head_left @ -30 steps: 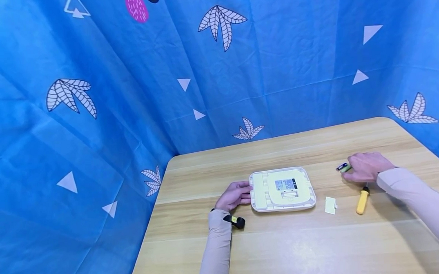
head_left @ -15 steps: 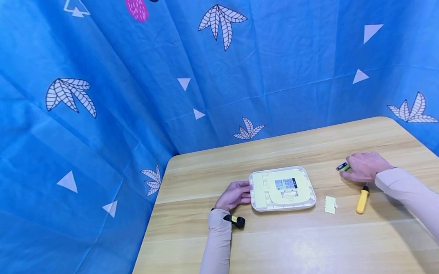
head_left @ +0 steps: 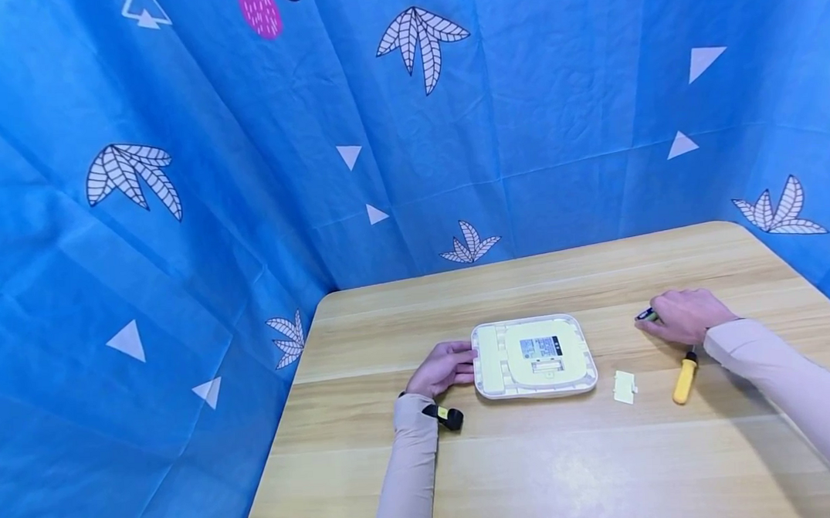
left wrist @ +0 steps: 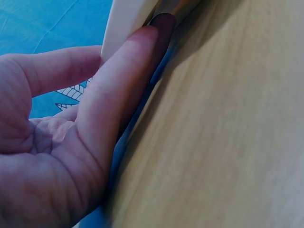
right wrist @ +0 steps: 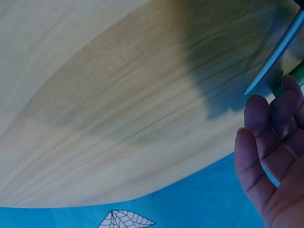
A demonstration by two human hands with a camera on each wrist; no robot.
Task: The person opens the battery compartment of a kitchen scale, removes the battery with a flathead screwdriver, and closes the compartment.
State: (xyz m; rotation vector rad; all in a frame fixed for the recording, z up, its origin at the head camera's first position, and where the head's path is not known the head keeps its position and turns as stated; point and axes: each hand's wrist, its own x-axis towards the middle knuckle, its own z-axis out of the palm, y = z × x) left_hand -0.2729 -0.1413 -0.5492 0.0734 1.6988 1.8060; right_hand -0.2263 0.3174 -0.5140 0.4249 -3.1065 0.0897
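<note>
A white flat device with rounded corners lies underside up, showing a printed label and an uncovered battery slot. My left hand grips its left edge, with fingers tucked beneath the rim in the left wrist view. Over to the right, my right hand has its fingers curled at a battery, mostly hidden by the hand. The right wrist view shows a green battery at the fingertips. Beside them is the metal shaft of a screwdriver, whose yellow handle sticks out below the hand in the head view.
A small pale battery cover lies on the wooden table between the device and the screwdriver. Blue patterned curtain hangs behind the table and along its sides.
The fingers of my right hand have shifted slightly left over the batteries and now cover more of them. My left hand and the device have stayed put.
</note>
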